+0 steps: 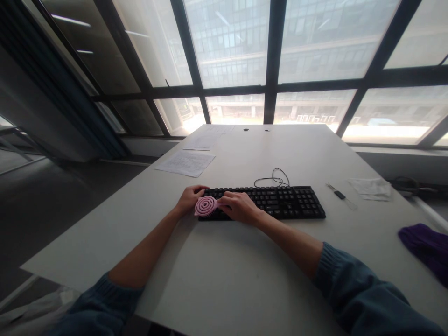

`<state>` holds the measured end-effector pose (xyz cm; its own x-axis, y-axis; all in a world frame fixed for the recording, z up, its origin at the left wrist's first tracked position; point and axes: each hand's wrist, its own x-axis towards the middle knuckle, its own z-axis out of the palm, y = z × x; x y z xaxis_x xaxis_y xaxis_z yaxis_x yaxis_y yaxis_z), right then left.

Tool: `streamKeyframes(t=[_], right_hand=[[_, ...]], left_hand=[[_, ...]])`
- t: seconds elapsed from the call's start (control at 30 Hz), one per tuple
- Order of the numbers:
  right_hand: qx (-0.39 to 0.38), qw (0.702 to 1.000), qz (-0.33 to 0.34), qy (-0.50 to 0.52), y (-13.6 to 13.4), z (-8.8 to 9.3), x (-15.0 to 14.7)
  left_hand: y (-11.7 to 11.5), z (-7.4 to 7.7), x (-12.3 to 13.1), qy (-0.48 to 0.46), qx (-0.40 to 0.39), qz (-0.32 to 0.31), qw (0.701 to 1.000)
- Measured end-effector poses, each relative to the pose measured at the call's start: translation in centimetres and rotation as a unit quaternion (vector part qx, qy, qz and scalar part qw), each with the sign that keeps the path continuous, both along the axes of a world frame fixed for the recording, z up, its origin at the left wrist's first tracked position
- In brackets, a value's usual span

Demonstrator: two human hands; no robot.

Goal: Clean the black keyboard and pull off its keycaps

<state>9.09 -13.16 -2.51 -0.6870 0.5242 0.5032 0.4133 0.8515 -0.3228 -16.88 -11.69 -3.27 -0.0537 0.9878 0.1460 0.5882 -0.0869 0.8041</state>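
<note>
A black keyboard (280,200) lies across the middle of a white table (245,280), its thin cable (273,178) looped behind it. My right hand (240,206) is closed round the handle of a round pink brush (206,206) with ring-shaped ridges, and the brush head rests on the keyboard's left end. My left hand (190,198) curls over the keyboard's left edge, fingers bent on its far corner, right beside the brush.
Printed paper sheets (185,163) lie at the back left of the table. A small dark tool (339,194) and a clear plastic bag (373,188) sit to the right of the keyboard. A purple cloth (425,247) lies at the right edge. Large windows stand behind.
</note>
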Motion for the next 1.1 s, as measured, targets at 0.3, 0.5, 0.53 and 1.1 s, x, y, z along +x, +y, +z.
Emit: streamKeyframes(t=[0.3, 0.5, 0.53, 1.1], right_hand=[[-0.025, 0.997, -0.073, -0.025, -0.16, 0.53, -0.02], [-0.051, 0.986, -0.155, -0.036, -0.04, 0.51, -0.28], [-0.053, 0.984, -0.164, -0.036, -0.02, 0.51, -0.29], [-0.044, 0.998, -0.036, -0.016, -0.16, 0.60, 0.06]], left_hand=[[-0.29, 0.15, 0.18, -0.005, 0.009, -0.005, 1.000], [-0.14, 0.35, 0.28, 0.000, 0.024, -0.018, 1.000], [-0.12, 0.32, 0.26, -0.001, 0.025, -0.018, 1.000], [-0.09, -0.25, -0.10, -0.004, 0.008, -0.004, 1.000]])
